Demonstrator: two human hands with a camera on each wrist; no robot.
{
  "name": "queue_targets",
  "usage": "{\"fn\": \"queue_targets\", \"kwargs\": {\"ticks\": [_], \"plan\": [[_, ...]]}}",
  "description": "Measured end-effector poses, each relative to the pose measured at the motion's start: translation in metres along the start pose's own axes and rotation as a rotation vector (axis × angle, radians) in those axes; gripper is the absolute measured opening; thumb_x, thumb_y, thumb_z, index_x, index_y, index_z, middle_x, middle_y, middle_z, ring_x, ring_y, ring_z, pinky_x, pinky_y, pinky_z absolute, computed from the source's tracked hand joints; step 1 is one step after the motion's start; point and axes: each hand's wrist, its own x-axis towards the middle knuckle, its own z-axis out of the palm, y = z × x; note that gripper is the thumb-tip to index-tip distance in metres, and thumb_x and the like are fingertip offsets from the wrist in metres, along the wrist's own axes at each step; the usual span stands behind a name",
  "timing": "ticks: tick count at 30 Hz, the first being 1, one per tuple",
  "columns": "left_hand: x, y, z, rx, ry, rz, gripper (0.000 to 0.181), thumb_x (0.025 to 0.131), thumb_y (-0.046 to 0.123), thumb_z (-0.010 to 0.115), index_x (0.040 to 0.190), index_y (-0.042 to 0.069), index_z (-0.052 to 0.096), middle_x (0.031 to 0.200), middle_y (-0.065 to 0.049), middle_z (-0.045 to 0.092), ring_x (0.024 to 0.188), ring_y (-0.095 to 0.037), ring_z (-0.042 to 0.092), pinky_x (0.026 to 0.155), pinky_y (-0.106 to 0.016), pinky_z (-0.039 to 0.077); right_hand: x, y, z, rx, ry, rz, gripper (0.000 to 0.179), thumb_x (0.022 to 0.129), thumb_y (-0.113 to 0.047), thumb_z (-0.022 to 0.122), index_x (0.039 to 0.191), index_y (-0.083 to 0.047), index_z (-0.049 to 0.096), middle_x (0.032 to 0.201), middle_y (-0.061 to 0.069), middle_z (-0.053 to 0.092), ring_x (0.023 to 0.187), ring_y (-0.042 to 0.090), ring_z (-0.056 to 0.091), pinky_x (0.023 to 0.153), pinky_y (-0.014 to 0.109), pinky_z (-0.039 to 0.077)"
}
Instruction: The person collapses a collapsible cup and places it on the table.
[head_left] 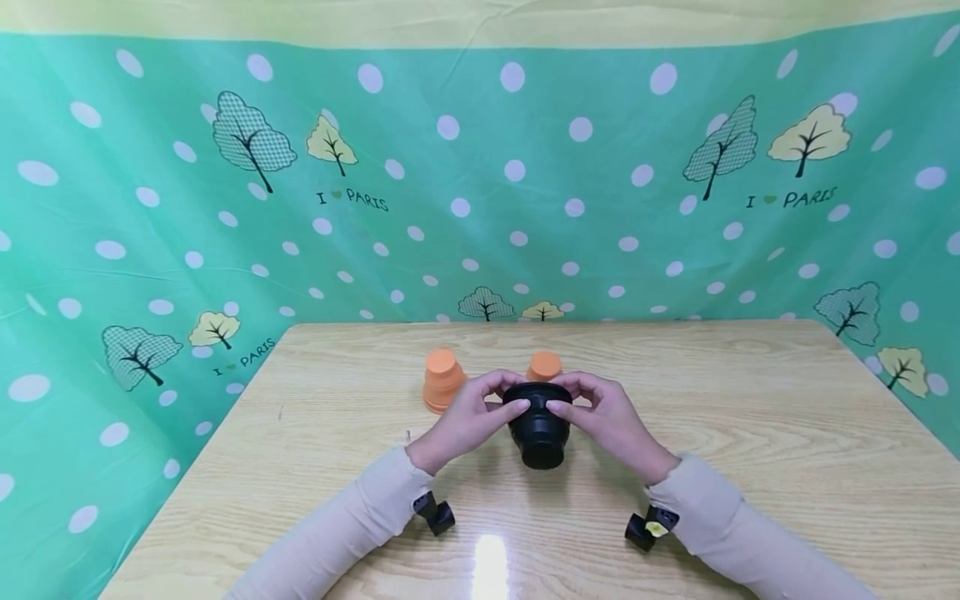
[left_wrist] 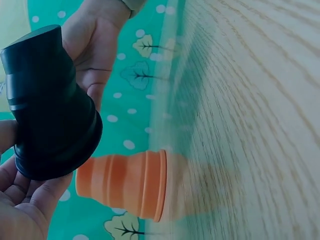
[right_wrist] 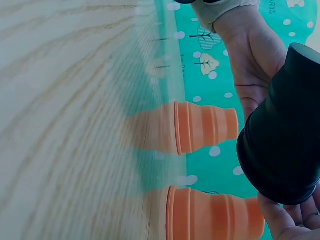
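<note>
A black stepped cup (head_left: 540,429) is held between both hands above the tabletop, its wider rim up and narrow base down. The left hand (head_left: 477,410) grips the rim's left side, thumb on the near wall and fingers behind. On the opposite side, the right hand (head_left: 609,419) holds it the same way. Beyond the left hand, an orange stepped cup (head_left: 443,383) stands upside down on the table. A second orange cup (head_left: 543,365), also inverted, is partly hidden behind the black one. Both orange cups (right_wrist: 206,128) appear in the right wrist view.
The wooden table (head_left: 322,467) runs back to a green dotted cloth (head_left: 517,171) printed with trees. A small black wrist camera (head_left: 435,513) hangs at the left sleeve, another camera (head_left: 649,528) at the right sleeve. A bright glare patch lies on the table's near part.
</note>
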Motion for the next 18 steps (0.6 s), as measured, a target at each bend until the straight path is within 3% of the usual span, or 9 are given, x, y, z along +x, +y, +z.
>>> {"fn": "queue_targets", "kwargs": {"ticks": [10,15,18], "plan": [[0.0013,-0.0002,0.0019,0.043,0.032,0.015,0.02,0.09,0.012,0.064,0.109,0.005,0.065,0.092,-0.007,0.064,0.087,-0.012,0.058,0.068,-0.026,0.056,-0.0011,-0.0003,0.0011,0.017,0.042,-0.03,0.023,0.085,-0.008,0.07,0.106,0.002,0.066,0.09,0.012,0.063,0.081,0.009,0.058,0.064,0.023,0.055],[0.0021,0.0015,0.0025,0.05,0.048,-0.044,0.024,0.092,0.017,0.063,0.112,0.005,0.065,0.096,-0.009,0.065,0.089,-0.012,0.058,0.07,-0.023,0.054,-0.0017,-0.0005,0.0005,-0.022,0.069,-0.067,0.024,0.086,-0.01,0.069,0.108,0.0,0.067,0.089,0.012,0.064,0.082,0.008,0.059,0.062,0.022,0.055],[0.0022,0.0032,0.0014,-0.014,0.03,-0.091,0.03,0.094,0.017,0.059,0.12,0.003,0.061,0.105,-0.013,0.063,0.095,-0.014,0.057,0.077,-0.023,0.052,-0.0027,-0.0026,-0.0008,-0.027,0.095,-0.086,0.024,0.086,-0.012,0.069,0.108,-0.002,0.068,0.09,0.01,0.065,0.082,0.008,0.059,0.06,0.022,0.054]]}}
